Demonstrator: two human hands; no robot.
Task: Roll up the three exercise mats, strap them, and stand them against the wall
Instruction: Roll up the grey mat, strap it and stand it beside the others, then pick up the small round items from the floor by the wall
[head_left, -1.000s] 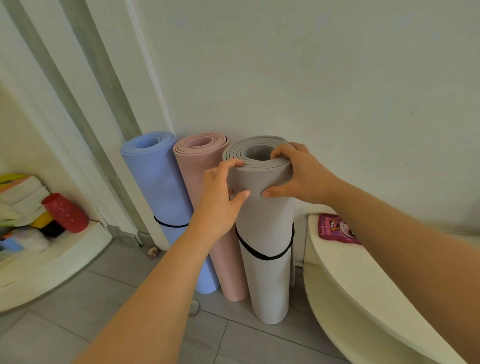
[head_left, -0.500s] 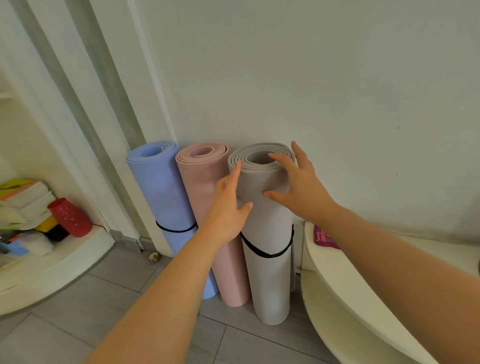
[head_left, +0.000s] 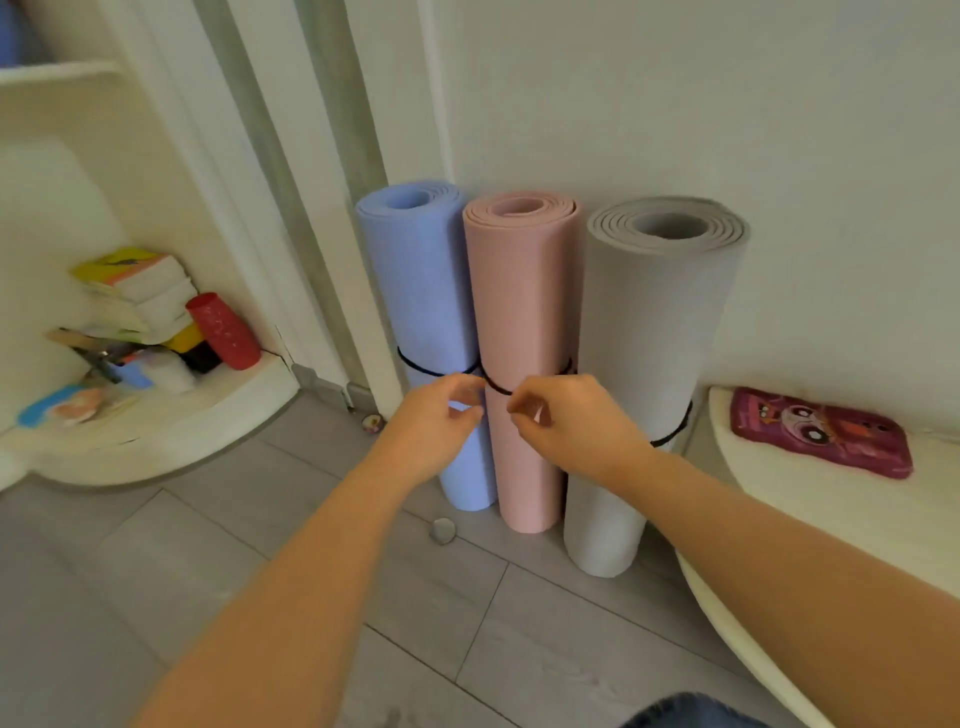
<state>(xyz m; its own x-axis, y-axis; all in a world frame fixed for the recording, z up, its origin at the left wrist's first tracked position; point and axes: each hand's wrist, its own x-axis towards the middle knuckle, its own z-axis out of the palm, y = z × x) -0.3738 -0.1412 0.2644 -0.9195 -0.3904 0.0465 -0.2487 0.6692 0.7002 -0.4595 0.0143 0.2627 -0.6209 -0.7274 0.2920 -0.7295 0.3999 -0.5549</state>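
Three rolled mats stand upright side by side against the white wall: a blue mat (head_left: 415, 280) on the left, a pink mat (head_left: 524, 291) in the middle and a grey mat (head_left: 654, 322) on the right. Each has a thin black strap around its middle. My left hand (head_left: 441, 421) and my right hand (head_left: 566, 423) are in front of the pink mat, fingers curled. Both pinch the pink mat's strap (head_left: 497, 387), which runs taut between them. The grey mat's strap (head_left: 675, 434) shows beside my right wrist.
A low white curved shelf (head_left: 208, 415) at the left holds books and a red cup (head_left: 223, 332). Another white curved shelf (head_left: 779, 499) at the right carries a pink pouch (head_left: 815, 431). A small round object (head_left: 443, 530) lies on the grey tile floor before the mats.
Both hands let go of the top of the grey mat, dropped down and moved left to the pink mat's strap. The view has pulled back and tilted lower.
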